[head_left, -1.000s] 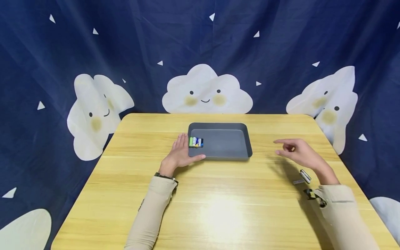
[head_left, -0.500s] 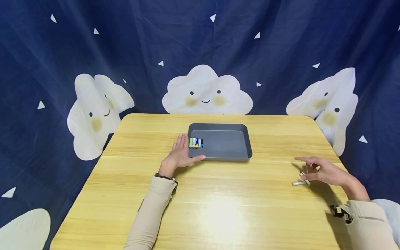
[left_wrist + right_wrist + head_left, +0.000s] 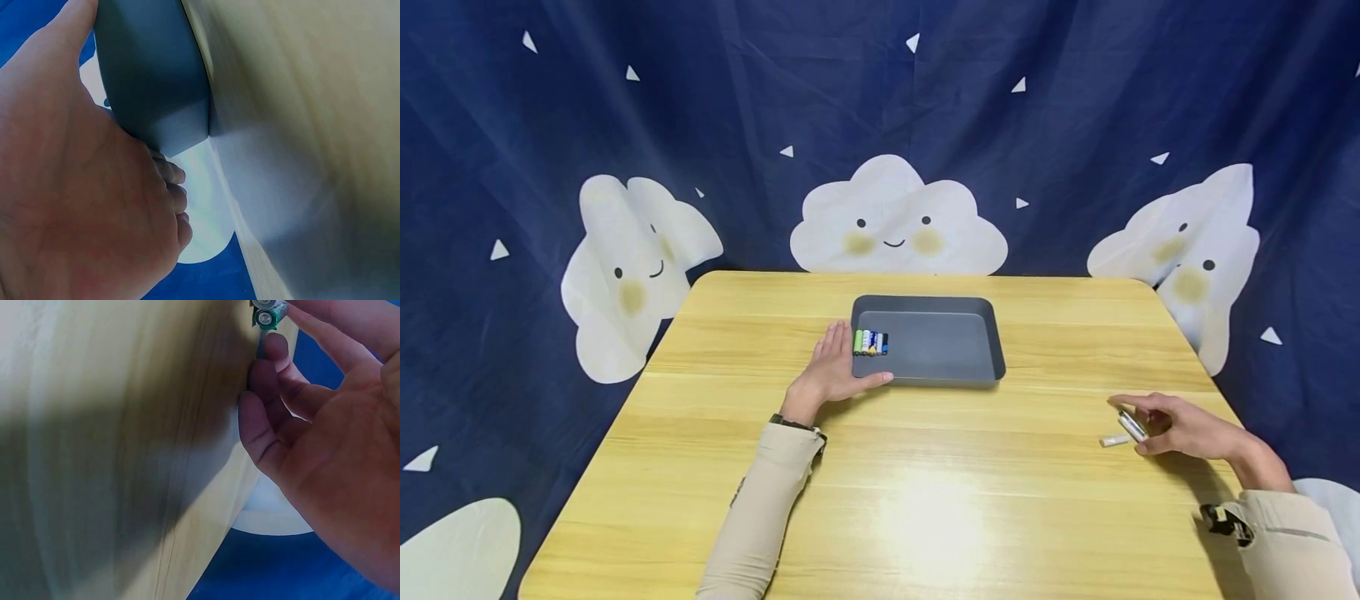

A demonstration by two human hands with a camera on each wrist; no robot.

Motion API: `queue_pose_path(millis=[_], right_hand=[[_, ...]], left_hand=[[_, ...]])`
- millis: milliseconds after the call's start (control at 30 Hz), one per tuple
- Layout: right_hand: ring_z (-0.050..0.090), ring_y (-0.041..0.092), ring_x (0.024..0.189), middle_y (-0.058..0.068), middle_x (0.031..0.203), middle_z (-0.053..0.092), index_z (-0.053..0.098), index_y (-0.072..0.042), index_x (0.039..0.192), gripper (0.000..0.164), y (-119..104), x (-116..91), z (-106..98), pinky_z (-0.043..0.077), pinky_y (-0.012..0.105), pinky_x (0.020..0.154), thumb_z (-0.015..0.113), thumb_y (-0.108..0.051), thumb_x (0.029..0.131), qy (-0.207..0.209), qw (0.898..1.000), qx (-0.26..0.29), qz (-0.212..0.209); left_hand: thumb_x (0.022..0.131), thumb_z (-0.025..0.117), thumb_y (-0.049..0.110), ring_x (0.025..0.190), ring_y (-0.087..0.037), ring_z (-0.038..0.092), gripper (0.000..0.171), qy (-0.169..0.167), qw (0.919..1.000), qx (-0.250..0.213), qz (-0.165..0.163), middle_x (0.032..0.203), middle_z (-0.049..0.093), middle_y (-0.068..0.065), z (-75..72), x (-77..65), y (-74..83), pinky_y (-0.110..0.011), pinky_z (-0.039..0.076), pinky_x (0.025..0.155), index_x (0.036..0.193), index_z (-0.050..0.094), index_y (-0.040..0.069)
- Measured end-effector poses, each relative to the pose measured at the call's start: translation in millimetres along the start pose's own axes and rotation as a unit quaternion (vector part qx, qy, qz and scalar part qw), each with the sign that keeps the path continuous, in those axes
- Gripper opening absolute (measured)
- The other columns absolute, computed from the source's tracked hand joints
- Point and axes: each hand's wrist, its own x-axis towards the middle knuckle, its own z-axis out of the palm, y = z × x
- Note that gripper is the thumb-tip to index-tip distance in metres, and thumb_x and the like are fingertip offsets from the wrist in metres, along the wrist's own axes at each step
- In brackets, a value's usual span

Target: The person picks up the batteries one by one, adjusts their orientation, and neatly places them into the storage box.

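Two batteries (image 3: 1132, 426) lie side by side at the lower right of the frame, framed by the thumb and forefinger of the right hand (image 3: 1187, 427); whether that grip pinches them I cannot tell. They look stiff, smooth metal cylinders, likely light, hard to break and apt to roll, so best taken across their middles, together. A white battery (image 3: 1115, 441) lies just beside them on the glossy, wood-grained tabletop (image 3: 1000, 483). Near the centre, the left hand's (image 3: 831, 372) grip is spread, thumb at the front rim of a matt grey, round-cornered tray (image 3: 940, 342) holding a colourful battery row (image 3: 871, 342) at its left
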Motion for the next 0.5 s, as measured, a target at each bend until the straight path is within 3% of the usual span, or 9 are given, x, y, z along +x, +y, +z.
queue_pose_path(millis=[267,500], right_hand=[[0.043,0.021,0.070,0.009,0.085,0.047,0.059,-0.019,0.147,0.079,2.2,0.9,-0.1,0.035,0.025,0.054,0.079,0.012,0.077,-0.030,0.999,0.033,-0.021],[0.048,0.018,0.068,0.011,0.082,0.053,0.063,-0.015,0.140,0.072,2.1,1.3,2.0,0.039,0.024,0.053,0.078,0.016,0.077,-0.016,0.998,0.032,-0.043]], left_hand=[[0.085,0.052,0.086,0.163,-0.031,-0.013,0.131,-0.003,1.0000,0.002,-0.002,0.174,-0.013,-0.017,0.3,0.4,0.3,-0.050,0.001,0.134,0.165,-0.009,0.003],[0.085,0.051,0.086,0.163,-0.030,-0.014,0.130,-0.007,0.9999,0.007,-0.005,0.174,-0.015,-0.016,-0.7,1.3,1.4,-0.050,0.001,0.134,0.165,-0.010,0.003]])
